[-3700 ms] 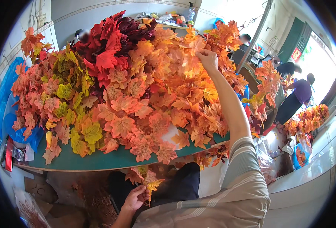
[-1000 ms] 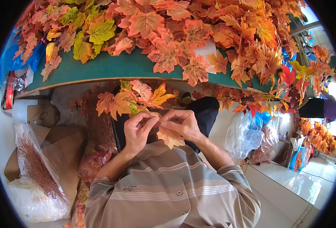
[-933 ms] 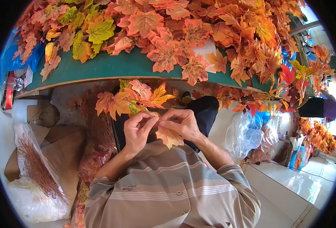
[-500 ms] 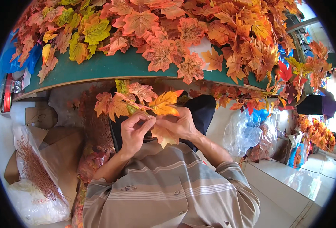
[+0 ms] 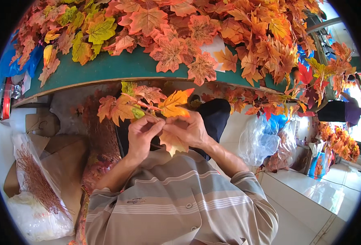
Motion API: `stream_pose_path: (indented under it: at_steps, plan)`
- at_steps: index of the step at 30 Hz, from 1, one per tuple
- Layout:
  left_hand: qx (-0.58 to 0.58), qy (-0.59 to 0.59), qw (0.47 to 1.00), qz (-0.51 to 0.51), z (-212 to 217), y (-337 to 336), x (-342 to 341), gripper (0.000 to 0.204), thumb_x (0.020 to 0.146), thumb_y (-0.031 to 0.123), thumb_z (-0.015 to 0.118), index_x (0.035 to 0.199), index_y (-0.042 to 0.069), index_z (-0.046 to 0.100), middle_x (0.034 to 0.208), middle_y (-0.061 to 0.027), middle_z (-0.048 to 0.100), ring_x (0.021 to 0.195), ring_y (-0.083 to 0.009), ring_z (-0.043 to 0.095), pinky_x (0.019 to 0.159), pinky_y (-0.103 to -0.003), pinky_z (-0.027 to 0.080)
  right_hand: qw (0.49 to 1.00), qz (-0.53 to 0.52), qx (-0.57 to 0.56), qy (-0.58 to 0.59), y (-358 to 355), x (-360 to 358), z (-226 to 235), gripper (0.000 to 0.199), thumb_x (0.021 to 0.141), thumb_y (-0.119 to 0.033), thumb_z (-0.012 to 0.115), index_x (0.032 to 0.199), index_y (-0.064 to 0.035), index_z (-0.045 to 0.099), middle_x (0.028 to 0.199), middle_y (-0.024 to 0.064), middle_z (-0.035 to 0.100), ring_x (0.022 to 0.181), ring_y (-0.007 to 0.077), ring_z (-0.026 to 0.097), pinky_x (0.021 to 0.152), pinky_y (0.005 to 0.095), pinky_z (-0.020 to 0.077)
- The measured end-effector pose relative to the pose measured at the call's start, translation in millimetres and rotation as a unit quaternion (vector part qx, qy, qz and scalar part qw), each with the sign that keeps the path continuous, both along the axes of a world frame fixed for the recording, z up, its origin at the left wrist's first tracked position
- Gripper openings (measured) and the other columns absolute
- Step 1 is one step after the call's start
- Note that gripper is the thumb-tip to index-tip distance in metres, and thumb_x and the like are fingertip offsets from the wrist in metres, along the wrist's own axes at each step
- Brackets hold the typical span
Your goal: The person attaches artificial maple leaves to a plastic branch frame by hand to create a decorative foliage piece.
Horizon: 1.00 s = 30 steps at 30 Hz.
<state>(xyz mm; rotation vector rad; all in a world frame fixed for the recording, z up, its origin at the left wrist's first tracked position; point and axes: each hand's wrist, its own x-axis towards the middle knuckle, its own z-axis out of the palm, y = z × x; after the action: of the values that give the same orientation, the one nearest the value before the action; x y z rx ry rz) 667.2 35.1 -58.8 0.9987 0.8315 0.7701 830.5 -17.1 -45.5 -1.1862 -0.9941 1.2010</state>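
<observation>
My left hand (image 5: 143,136) and my right hand (image 5: 190,130) meet over my lap, thumbs and fingers pinched close together. Between them is an artificial maple leaf sprig (image 5: 121,109), its pink-orange and green leaves fanning out beyond my left fingers. A yellow-orange leaf (image 5: 174,103) stands just above my right fingers. Below my right hand hangs a paler peach leaf (image 5: 173,143), partly covered by the fingers. The stem at the fingertips is mostly hidden, so exactly where each hand grips it is unclear.
A green table (image 5: 107,67) with a curved-looking edge carries a heap of artificial leaves (image 5: 148,20). To the left lie a plastic bag (image 5: 37,220), thin brown stems (image 5: 39,181) and cardboard (image 5: 68,163). Clear plastic bags (image 5: 258,139) stand right. A person (image 5: 339,112) is at far right.
Both hands stay pinched together at the sprig and have shifted slightly to the left. The right fingers have curled a little differently over the pale leaf.
</observation>
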Motion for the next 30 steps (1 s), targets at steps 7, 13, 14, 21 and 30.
stream_pose_path:
  at_steps: [7, 13, 14, 21, 30]
  plan:
    - [-0.269, -0.105, 0.955, -0.066, -11, 4, 0, 0.019, 0.090, 0.006, 0.060, 0.108, 0.000, 0.057, 0.085, -0.0085, 0.065, 0.076, -0.0184, 0.067, 0.071, -0.031, 0.057, 0.980, 0.107, -0.146, 0.078, 27, 38, -21, 0.010, 0.082, -0.007, 0.070, 0.085, 0.0020, 0.068, 0.077, 0.0030, 0.068, 0.070, 0.0061, 0.061, 0.063, 0.0204, 0.0488]
    - [-0.258, -0.076, 0.930, -0.251, -9, 3, -16, 0.014, 0.088, 0.006, 0.062, 0.101, 0.001, 0.059, 0.085, -0.0098, 0.065, 0.064, -0.0122, 0.062, 0.054, -0.022, 0.046, 0.970, 0.114, -0.169, 0.134, 39, 46, -6, 0.009, 0.082, -0.006, 0.070, 0.085, 0.0023, 0.068, 0.077, 0.0047, 0.068, 0.067, 0.0069, 0.062, 0.062, 0.0209, 0.0496]
    - [-0.251, -0.079, 0.929, -0.262, -9, 5, -20, 0.020, 0.089, 0.008, 0.062, 0.107, 0.000, 0.059, 0.086, -0.0099, 0.066, 0.060, -0.0098, 0.058, 0.050, -0.020, 0.040, 0.963, 0.117, -0.173, 0.172, 41, 44, -15, 0.009, 0.082, -0.003, 0.070, 0.086, 0.0037, 0.067, 0.078, 0.0072, 0.067, 0.068, 0.0100, 0.063, 0.062, 0.0218, 0.0502]
    - [-0.225, -0.062, 0.941, -0.243, 3, 17, -32, 0.030, 0.090, 0.011, 0.060, 0.118, -0.001, 0.059, 0.086, -0.0107, 0.067, 0.060, -0.0102, 0.058, 0.053, -0.020, 0.041, 0.952, 0.067, -0.154, 0.256, 34, 43, -34, 0.009, 0.084, -0.009, 0.067, 0.083, 0.0006, 0.066, 0.073, 0.0069, 0.064, 0.065, 0.0142, 0.061, 0.061, 0.0264, 0.0483]
    - [-0.348, -0.126, 0.897, -0.242, -11, 23, -36, 0.029, 0.094, 0.016, 0.054, 0.117, -0.002, 0.058, 0.102, -0.0174, 0.068, 0.057, -0.0106, 0.056, 0.050, -0.021, 0.042, 0.952, 0.052, -0.078, 0.291, 24, 32, -45, 0.018, 0.086, -0.016, 0.063, 0.077, -0.0010, 0.061, 0.069, 0.0060, 0.058, 0.069, 0.0167, 0.054, 0.066, 0.0295, 0.0413]
